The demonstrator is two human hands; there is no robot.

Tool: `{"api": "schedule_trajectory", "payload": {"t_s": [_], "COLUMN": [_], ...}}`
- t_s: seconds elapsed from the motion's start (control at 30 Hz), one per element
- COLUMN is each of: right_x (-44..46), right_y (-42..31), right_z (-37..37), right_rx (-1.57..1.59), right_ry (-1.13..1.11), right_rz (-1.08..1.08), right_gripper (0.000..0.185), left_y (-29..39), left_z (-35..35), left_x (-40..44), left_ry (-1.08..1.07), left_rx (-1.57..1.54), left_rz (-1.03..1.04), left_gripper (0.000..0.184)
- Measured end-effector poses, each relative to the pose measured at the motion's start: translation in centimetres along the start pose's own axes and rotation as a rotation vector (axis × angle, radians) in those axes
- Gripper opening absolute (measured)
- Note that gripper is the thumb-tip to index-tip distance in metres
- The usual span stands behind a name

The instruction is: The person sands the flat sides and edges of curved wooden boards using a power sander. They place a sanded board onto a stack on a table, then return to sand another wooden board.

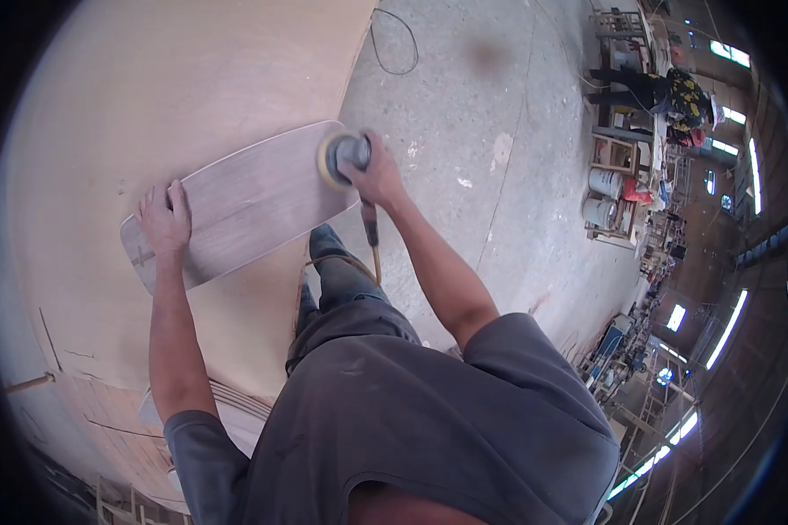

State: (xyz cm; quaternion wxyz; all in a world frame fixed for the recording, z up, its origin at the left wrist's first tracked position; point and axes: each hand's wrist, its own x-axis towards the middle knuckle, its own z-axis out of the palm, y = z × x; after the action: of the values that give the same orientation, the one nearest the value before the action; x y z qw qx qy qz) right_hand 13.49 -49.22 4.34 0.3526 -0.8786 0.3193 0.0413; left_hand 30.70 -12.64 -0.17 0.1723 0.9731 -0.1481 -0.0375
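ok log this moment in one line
left hand: on board | right hand: holding sander at board's other end | board: on worktop, overhanging edge

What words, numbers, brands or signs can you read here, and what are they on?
No words, brands or numbers can be read.
Wooden board: a dark cross-shaped mark near the left end, no readable letters.
Sander: too blurred to read any label.
Buckets at the far right: any print is too small.

Pale wooden board (258, 203) flat on table (210, 79), round sander (346, 152) at its overhanging end.
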Motion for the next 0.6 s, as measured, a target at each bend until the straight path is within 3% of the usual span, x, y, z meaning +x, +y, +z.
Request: {"api": "schedule_trajectory", "payload": {"t_s": [0.17,0.43,0.6], "right_x": [-4.0,6.8,0.1], "right_y": [1.5,0.7,-0.2], "right_z": [-1.8,-1.5,-0.6], "right_rx": [-0.017,0.002,0.019], "right_ry": [-0.13,-0.052,-0.054], "right_rz": [0.094,-0.027,-0.004], "right_gripper": [0.081,0.079,0.079], "left_y": [0.2,-0.1,0.3], "left_z": [-0.1,0.3,-0.1], "left_x": [0.0,0.1,0.0], "left_ry": [-0.003,-0.012,0.0], "left_rx": [-0.001,0.019,0.007], "left_rz": [-0.005,-0.005,0.012], "left_gripper": [0.04,0.04,0.039]}}
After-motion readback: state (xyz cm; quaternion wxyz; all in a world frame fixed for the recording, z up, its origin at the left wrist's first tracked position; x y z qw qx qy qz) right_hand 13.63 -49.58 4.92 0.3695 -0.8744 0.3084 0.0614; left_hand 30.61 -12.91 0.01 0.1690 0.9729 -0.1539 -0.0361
